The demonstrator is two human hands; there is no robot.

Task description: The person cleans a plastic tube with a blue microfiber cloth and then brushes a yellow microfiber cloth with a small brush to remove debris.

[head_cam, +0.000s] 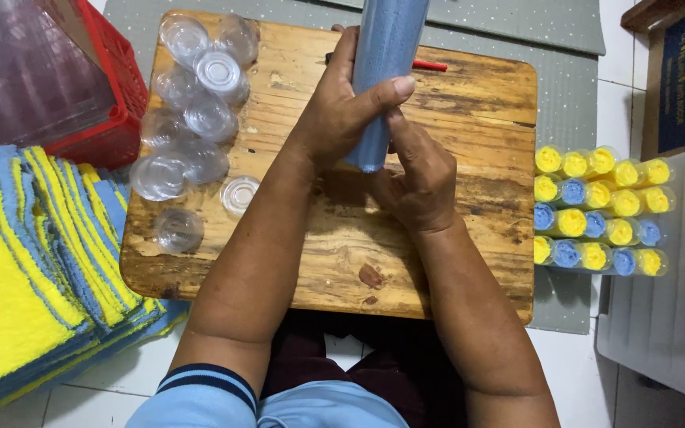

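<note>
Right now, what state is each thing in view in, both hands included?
Left hand: wrapped around the blue cloth roll.
Right hand: fingers at the roll's lower end.
Blue cloth roll: rolled tight, held upright over the board.
Wooden board: lying flat.
Clear lids: loose, piled on the board.
Filled tubes: lying in rows, cloths inside.
Cloth stack: folded flat.
Red basket: upright.

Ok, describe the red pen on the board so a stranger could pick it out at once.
Start at the wooden board in the middle, then look to its far edge behind the rolled blue cloth held in both hands. The red pen lies flat there, mostly hidden by the roll. It is the only thin red stick among clear cups and cloths.
</note>
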